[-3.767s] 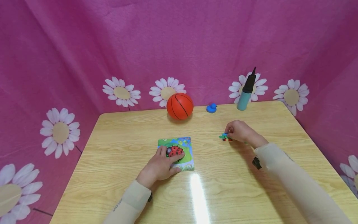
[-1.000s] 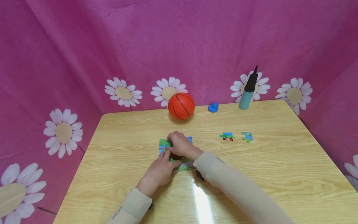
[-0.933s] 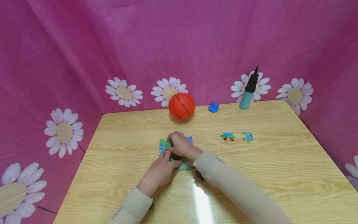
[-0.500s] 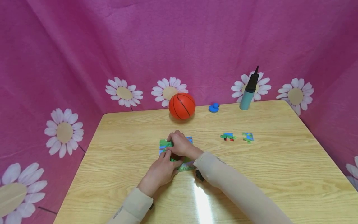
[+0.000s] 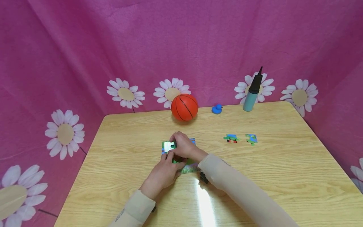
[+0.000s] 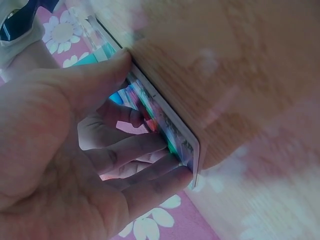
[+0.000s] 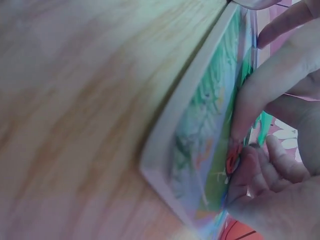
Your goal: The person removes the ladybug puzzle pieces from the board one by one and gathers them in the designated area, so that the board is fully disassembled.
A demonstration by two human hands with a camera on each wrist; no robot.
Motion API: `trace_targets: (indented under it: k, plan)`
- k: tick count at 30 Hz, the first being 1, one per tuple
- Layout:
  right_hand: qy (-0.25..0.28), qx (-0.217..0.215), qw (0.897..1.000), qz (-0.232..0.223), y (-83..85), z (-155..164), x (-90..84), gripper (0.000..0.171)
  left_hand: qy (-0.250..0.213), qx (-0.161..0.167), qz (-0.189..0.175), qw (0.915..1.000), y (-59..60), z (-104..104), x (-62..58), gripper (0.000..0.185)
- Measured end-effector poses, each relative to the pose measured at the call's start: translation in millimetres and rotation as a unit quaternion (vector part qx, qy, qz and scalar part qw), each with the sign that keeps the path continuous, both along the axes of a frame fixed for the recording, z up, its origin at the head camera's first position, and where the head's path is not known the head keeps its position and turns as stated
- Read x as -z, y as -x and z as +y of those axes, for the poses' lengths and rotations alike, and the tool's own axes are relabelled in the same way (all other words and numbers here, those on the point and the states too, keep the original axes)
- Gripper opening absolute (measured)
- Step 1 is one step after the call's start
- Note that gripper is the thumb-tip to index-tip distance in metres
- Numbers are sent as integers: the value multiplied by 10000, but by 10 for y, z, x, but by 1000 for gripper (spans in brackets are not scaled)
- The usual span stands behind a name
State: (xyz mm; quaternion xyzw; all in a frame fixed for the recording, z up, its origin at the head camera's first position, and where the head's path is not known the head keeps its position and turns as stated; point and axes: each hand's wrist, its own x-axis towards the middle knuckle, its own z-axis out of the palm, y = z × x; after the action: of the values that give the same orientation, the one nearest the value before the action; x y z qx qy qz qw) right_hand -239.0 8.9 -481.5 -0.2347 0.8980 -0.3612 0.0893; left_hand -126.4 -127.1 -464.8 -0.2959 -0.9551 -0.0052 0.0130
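Right grip (image 5: 185, 147): curled, with a piece (image 5: 168, 147) pinched at its right side, over the far left part of the board (image 5: 189, 169). The piece's face is whitened by glare, so its print cannot be read; it is judged to be tilted. A slip is possible if only the edge is pinched; if it were pressed down out of line, a tab could be bent or a neighbour pushed up.

Left grip (image 5: 161, 171): fingers extended and rested on the board, thumb at its near edge, as shown in the left wrist view; nothing is lifted by it. Should this pressure be eased, the board could be slid or turned by a push from the right. The two grips are set very close together, and much of the print is covered by them; a collision of fingers, or a misjudged gap, could follow.

Right cuff (image 5: 208, 165): placed by the board's right side, with a dark device (image 5: 203, 177) beneath. The near right corner could be snagged by it if the arm were drawn back low.

Further right on the tabletop (image 5: 127, 135), two loose pieces (image 5: 231, 137) are laid well apart from the board; these could be swept aside by a low sleeve. Ball (image 5: 184, 107), duck (image 5: 216, 109) and pump (image 5: 250, 101) are placed along the far edge. Little risk is expected there, except that the ball could be set rolling by a knock.
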Motion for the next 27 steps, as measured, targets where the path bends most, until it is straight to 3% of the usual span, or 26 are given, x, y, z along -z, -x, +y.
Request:
trace_targets:
  k: [7,17,21,27]
  plan:
    - [631,34,9979,144,10,49,59,32,-27,-215,-515,9984,3,13,-37,43]
    - [656,-256,9972,238,-19,185,-24,5,84,-170,-588,9981,22,22,-59,45]
    - [529,-348,9980,40,53,369,-124,8,-58,-341,-770,9964,33,21,-65,48]
    - [34,-636,9978,-162,182,800,-215,28,-142,-593,-1121,9918,37,28,-66,49]
